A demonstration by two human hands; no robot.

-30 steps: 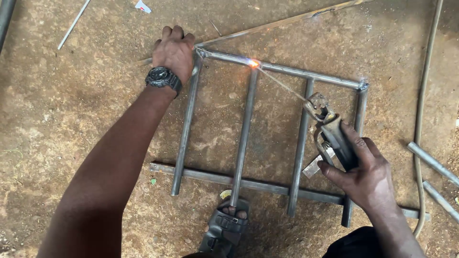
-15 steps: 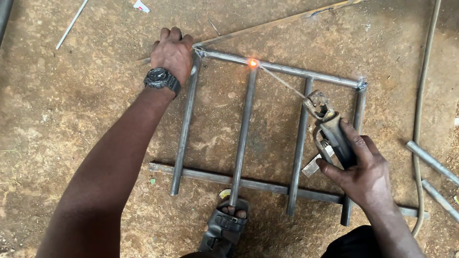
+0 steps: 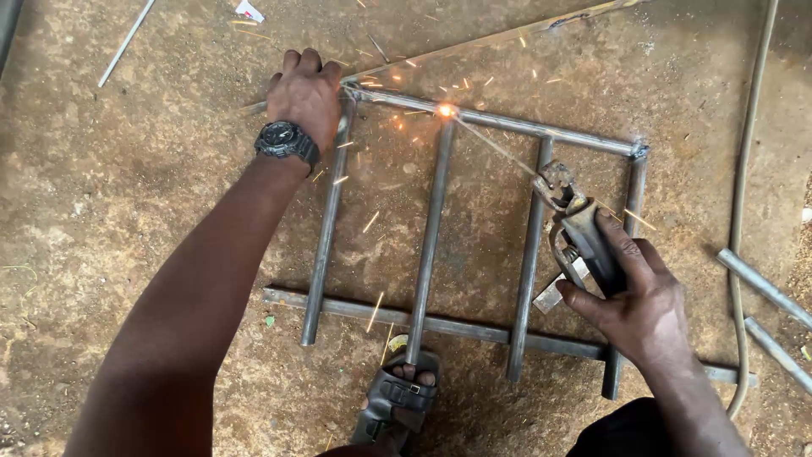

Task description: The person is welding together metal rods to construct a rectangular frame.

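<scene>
My right hand (image 3: pixel 643 309) grips the grey metal electrode holder (image 3: pixel 584 241); its thin rod sparks upper centre. My left hand (image 3: pixel 304 97) pins the grey steel bar frame (image 3: pixel 431 245); best held steady.

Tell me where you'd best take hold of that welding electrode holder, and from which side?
Probably by the dark handle of the metal electrode holder, from its rear, away from the thin welding rod and sparks. The right hand wraps it there now.

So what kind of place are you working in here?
Likely an informal welding workshop or yard: a steel bar frame lies on bare ground, the right hand holds an electrode holder throwing sparks, loose rods lie nearby.
</scene>
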